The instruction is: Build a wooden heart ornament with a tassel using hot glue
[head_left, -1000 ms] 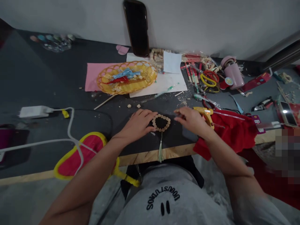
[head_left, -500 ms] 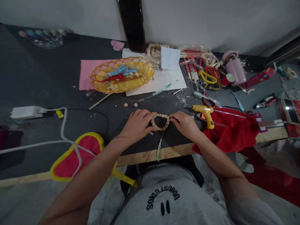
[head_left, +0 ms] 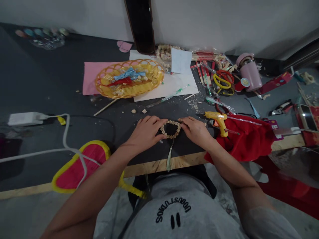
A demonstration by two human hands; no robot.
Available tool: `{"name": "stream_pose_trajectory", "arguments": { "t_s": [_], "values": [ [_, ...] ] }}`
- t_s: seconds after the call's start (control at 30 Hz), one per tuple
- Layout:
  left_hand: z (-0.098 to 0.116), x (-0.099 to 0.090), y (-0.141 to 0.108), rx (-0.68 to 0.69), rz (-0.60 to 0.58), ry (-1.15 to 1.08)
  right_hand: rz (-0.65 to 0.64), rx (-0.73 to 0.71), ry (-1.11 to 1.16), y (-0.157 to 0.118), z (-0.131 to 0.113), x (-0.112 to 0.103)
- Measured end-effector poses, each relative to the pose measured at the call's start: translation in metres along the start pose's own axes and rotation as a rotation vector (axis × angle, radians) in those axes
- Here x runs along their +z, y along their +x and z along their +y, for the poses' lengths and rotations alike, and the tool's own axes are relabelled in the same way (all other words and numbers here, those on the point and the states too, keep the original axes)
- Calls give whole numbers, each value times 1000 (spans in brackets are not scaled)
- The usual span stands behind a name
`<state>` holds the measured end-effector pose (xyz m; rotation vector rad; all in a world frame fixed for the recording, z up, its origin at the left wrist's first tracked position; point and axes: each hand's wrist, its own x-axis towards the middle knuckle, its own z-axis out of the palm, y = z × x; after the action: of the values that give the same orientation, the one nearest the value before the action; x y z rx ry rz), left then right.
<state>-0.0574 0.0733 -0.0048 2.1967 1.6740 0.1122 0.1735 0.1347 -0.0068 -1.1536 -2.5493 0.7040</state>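
Observation:
Between my two hands is a heart-shaped ring of small pale beads, with a light green tassel hanging from its lower side over the wooden table edge. My left hand pinches the ring's left side between thumb and fingers. At the opposite side, my right hand grips the ring's right edge with its fingertips. A yellow glue gun lies just right of my right hand. Two small bead pieces rest on the dark tabletop beyond my left hand.
A yellow woven basket with blue and red tassels stands on pink and white sheets. Red cloth, yellow-handled scissors and a pink bottle are on the right. A white cable crosses a pink heart shape at left.
Both hands keep their hold on the beaded heart ring, nearly in place. The right fingers have shifted slightly at its edge. The view has moved a little.

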Motion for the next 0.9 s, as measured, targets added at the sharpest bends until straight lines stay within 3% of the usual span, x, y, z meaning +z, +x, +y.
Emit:
{"name": "stream_pose_trajectory", "arguments": {
  "t_s": [0.23,0.43,0.63,0.77,0.9],
  "values": [
    [-3,2,0,-1,20,-46,44,22,-14,-8,-9,-6],
    [-13,4,0,33,49,-104,120,47,-86,-42,-11,-18],
    [-17,-1,-2,45,104,-112,430,282,-195,-86,37,-48],
    [-13,-7,-7,44,140,-83,446,386,-290,-96,69,-57],
    [2,-17,-8,23,147,-78,435,401,-235,-93,80,-50]
  ]
}}
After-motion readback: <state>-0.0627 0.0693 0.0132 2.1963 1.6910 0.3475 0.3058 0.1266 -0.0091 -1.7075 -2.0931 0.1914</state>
